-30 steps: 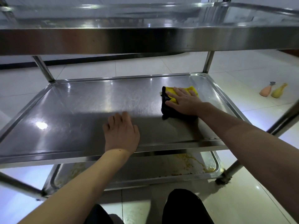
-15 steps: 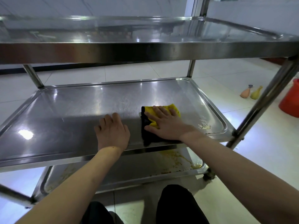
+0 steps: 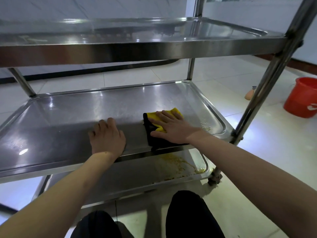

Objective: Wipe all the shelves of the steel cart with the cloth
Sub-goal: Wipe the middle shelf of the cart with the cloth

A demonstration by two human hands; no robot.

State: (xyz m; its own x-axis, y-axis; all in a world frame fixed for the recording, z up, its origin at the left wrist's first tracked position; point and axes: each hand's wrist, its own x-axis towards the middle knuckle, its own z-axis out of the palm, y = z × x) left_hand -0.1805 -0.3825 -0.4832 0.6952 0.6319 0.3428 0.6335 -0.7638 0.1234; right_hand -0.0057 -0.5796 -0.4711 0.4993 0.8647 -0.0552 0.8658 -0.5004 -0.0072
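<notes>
Dim, cool light; glare spots on the middle shelf (image 3: 68, 121) (upper shelf's shadow nearer), wide-angle bending at edges

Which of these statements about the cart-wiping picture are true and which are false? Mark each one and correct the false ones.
1. The right hand presses the yellow and black cloth flat on the middle shelf. True.
2. The left hand holds a second cloth. False: it rests bare on the middle shelf, holding nothing.
3. The bottom shelf shows yellowish stains. True.
4. A blue bucket stands on the top shelf. False: a red bucket stands on the floor, right of the cart.
5. A small yellowish smear lies on the middle shelf right of the cloth. True.
</notes>
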